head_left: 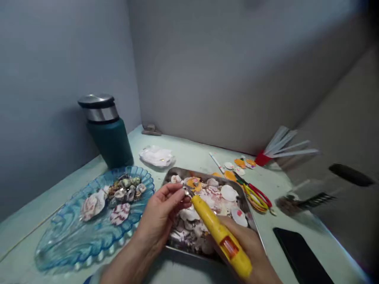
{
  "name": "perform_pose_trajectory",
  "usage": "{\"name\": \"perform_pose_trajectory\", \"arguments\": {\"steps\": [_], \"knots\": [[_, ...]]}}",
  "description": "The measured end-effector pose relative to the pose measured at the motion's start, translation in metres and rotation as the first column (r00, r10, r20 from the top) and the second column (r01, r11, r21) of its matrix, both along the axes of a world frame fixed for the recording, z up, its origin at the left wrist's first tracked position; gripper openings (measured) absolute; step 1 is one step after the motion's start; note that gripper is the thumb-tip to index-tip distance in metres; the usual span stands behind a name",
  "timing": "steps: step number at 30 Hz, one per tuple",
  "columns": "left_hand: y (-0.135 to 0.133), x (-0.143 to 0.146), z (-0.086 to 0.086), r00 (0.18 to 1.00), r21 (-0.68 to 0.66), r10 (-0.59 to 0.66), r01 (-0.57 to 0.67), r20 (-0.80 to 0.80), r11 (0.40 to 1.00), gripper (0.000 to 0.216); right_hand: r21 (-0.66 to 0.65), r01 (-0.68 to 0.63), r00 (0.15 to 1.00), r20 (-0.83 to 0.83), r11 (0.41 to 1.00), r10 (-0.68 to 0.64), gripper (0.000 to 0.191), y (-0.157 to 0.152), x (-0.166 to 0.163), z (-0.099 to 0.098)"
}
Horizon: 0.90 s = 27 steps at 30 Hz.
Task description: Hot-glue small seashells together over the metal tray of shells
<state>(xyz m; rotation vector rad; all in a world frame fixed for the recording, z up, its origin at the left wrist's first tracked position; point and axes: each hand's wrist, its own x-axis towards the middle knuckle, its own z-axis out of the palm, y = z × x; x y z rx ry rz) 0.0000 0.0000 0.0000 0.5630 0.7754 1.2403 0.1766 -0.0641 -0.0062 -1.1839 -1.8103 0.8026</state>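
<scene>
My right hand [244,240] is wrapped round a yellow hot glue gun [211,219] with a red switch. Its dark nozzle points up and left, to the fingertips of my left hand [162,211]. Those fingers pinch a small pale shell [186,191], mostly covered by them, with the nozzle at or very near it. Both hands are above a metal tray [177,170] of white, orange and reddish shells. A scallop shell [228,193] lies in the tray's back right part. The gun and right hand hide some of the tray.
A blue glass dish [79,236] with shells stands left, before a teal bottle [111,142]. To the right are red-and-yellow-handled pliers [260,195], a black phone [300,254] and a red cup [262,158] of whitish sticks. A white crumpled bundle [156,155] lies behind the tray.
</scene>
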Motion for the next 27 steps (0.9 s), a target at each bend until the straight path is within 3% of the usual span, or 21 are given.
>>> {"name": "perform_pose_trajectory", "arguments": {"steps": [8,27], "knots": [[-0.0039,-0.0019,0.0025,1.0,-0.003,-0.015,0.015,-0.007,1.0,0.016,0.063,0.039,0.999,0.016,0.997,-0.041,0.006,-0.0014,-0.0004,-0.0035],[-0.0028,-0.0013,0.0005,0.999,0.001,-0.019,0.019,-0.03,1.0,0.015,0.034,0.054,0.998,0.034,0.998,-0.056,0.009,-0.0003,-0.0006,-0.0052]]}}
